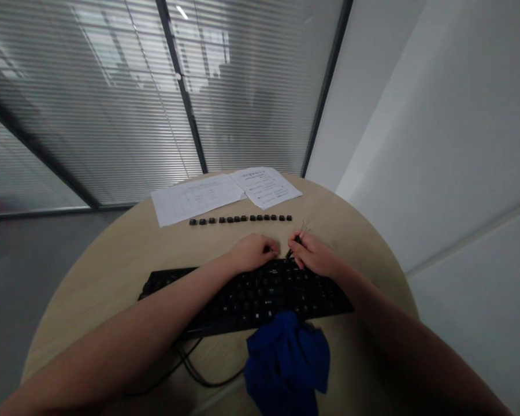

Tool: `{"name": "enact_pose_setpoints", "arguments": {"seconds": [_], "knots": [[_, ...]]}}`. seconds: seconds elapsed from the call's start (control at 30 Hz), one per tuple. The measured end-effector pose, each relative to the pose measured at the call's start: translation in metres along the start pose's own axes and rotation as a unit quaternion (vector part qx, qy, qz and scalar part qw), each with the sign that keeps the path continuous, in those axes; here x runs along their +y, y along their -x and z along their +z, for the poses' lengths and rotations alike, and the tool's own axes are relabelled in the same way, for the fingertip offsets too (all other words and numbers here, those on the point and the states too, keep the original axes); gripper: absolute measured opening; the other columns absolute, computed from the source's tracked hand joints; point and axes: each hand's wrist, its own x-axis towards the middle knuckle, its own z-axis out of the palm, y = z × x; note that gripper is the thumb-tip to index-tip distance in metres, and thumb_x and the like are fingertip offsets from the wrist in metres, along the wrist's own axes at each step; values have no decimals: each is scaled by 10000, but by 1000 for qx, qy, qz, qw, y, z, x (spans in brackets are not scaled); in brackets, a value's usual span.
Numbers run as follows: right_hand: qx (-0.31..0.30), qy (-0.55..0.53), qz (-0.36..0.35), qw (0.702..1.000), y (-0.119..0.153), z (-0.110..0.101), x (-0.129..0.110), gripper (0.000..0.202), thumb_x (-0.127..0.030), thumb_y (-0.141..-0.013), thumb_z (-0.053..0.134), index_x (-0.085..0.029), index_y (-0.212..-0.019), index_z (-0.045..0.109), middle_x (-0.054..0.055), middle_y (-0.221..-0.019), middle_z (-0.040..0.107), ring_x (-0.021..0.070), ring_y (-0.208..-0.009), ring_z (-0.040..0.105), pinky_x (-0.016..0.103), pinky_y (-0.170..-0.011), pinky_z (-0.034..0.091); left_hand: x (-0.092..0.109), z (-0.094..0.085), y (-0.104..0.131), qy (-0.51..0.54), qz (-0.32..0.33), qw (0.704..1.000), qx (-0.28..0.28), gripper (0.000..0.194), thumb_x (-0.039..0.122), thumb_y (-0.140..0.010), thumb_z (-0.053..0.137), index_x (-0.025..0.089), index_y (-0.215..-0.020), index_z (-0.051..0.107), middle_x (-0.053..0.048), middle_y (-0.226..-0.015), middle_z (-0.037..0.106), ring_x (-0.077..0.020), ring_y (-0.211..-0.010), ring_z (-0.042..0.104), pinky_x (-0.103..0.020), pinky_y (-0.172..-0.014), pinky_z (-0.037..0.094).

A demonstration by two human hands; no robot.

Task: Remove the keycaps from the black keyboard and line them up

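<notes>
A black keyboard [251,297] lies on the round wooden table. Held in my right hand [314,254] is a keycap puller [298,238], black-bodied, with thin wires sticking up past the fingers. Its dark lower end points down at the keyboard's upper edge, right of the middle; contact is too small to tell. My left hand [255,252] rests at the same edge, fingers curled inward, and whatever they hold, if anything, is hidden. Beyond both hands, several loose black keycaps [237,219] stand in a row.
Printed paper sheets [195,196] lie at the table's [112,260] far side. A crumpled blue cloth [288,361] sits at the near edge, against the keyboard. Black cable [199,378] loops beside the cloth. Glass with blinds and a white wall stand behind.
</notes>
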Motion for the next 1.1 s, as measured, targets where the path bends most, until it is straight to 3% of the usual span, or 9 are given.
{"name": "enact_pose_setpoints", "arguments": {"seconds": [0.27, 0.53, 0.67, 0.77, 0.93, 1.1], "knots": [[-55, 27, -5, 998, 2, -6, -1, 233, -417, -971, 455, -229, -846, 511, -79, -501, 515, 138, -481, 493, 267, -571, 402, -2, 3, 1, 6, 0, 1000, 14, 195, 284, -865, 603, 249, -859, 795, -5, -789, 763, -174, -702, 651, -258, -636, 425], [-34, 155, -97, 983, 4, 0, -8, 193, -373, -938, 521, -223, -845, 598, 3, -692, 630, 180, -657, 584, 297, -655, 405, -2, 4, 1, 9, -1, 1000, 29, 194, 293, -866, 606, 243, -823, 788, -10, -766, 750, -179, -690, 636, -264, -630, 411], [21, 92, -72, 993, 4, 3, 1, 212, -373, -961, 473, -228, -833, 559, -22, -599, 582, 170, -581, 560, 289, -623, 421, -2, 2, 1, 1, -13, 1000, 20, 193, 282, -864, 600, 239, -829, 785, -4, -788, 758, -175, -708, 641, -255, -635, 406], [26, 34, -40, 998, 3, 4, 8, 224, -407, -971, 467, -238, -832, 511, -64, -499, 513, 144, -466, 488, 268, -543, 392, -1, 2, 1, 5, -15, 1000, 19, 192, 269, -868, 598, 230, -824, 781, -4, -788, 757, -172, -705, 641, -259, -636, 404], [93, -115, -9, 989, -2, 4, 16, 381, -622, -947, 416, -261, -825, 409, -108, -488, 421, 120, -380, 434, 232, -410, 323, -3, 3, 1, 20, -21, 999, 29, 184, 275, -878, 608, 219, -824, 775, -14, -784, 754, -174, -705, 645, -265, -652, 434], [89, -130, -9, 987, -7, 4, 19, 420, -660, -932, 443, -252, -838, 416, -107, -507, 448, 101, -386, 431, 208, -390, 319, 1, -2, 6, 114, 42, 989, 84, 231, 306, -911, 599, 191, -1053, 740, -45, -945, 768, -168, -779, 674, -276, -739, 511]]}}
